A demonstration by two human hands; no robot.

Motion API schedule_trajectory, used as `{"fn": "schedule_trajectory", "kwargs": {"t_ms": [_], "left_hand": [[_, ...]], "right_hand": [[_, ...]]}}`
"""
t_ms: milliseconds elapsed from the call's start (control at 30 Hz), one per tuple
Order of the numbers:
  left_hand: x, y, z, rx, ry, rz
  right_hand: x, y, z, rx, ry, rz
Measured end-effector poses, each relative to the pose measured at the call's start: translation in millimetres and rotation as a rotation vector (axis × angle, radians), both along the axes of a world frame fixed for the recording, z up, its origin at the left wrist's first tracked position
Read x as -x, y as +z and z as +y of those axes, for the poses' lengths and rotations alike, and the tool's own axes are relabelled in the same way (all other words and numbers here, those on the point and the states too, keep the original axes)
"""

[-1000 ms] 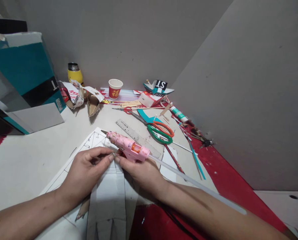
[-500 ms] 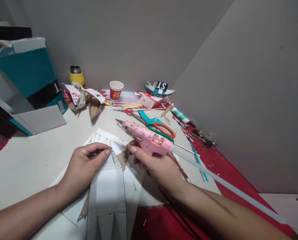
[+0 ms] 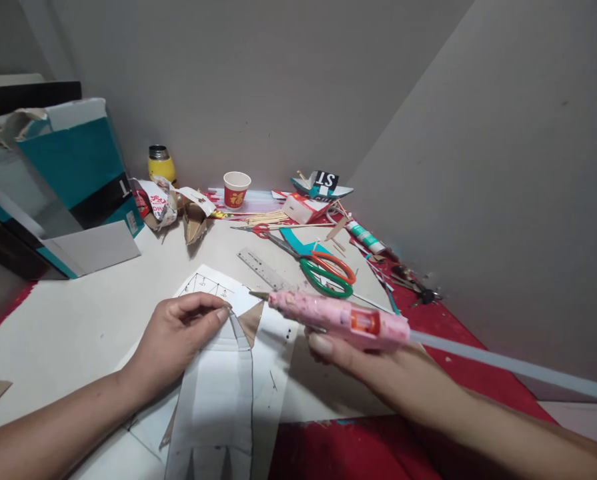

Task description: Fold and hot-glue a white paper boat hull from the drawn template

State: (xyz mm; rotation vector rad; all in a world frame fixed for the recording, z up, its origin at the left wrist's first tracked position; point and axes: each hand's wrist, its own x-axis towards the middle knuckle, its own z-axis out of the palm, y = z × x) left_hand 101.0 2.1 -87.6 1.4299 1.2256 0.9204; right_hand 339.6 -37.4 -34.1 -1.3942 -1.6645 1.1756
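Note:
My left hand (image 3: 178,333) pinches the top edge of a white cut-out cardboard piece (image 3: 218,400) that lies on a sheet with drawn lines (image 3: 203,287). A brown cardboard flap (image 3: 252,320) shows just right of my fingertips. My right hand (image 3: 358,357) grips a pink glue gun (image 3: 338,317), held above the table with its nozzle pointing left toward the flap. A long clear glue stick (image 3: 518,367) juts out of the gun's back to the right.
Green-and-orange scissors (image 3: 323,270), a metal ruler (image 3: 263,267), a second red-handled pair of scissors (image 3: 258,230), a paper cup (image 3: 237,189), a glue tube (image 3: 365,237) and scraps lie behind. A teal box (image 3: 78,173) stands at left. Grey walls close in on the far side and the right.
My right hand has carried the glue gun to the right and away from the cardboard piece, exposing the brown flap. My left hand has kept its pinch on the piece.

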Motion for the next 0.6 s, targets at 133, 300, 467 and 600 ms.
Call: {"fn": "schedule_trajectory", "kwargs": {"t_ms": [133,300,467,600], "left_hand": [[-3,0.6,-4,-0.016,-0.035,0.061],[-6,-1.0,-7,0.029,-0.073,0.073],[-8,0.1,-6,0.120,-0.107,0.072],[-8,2.1,-3,0.228,-0.156,0.081]], "right_hand": [[0,-10.5,-12,0.006,-0.005,-0.008],[1,-32.2,-17,-0.119,0.025,-0.215],[0,-35.0,-14,-0.205,0.106,-0.284],[-5,-32.5,-12,-0.188,0.140,-0.302]]}}
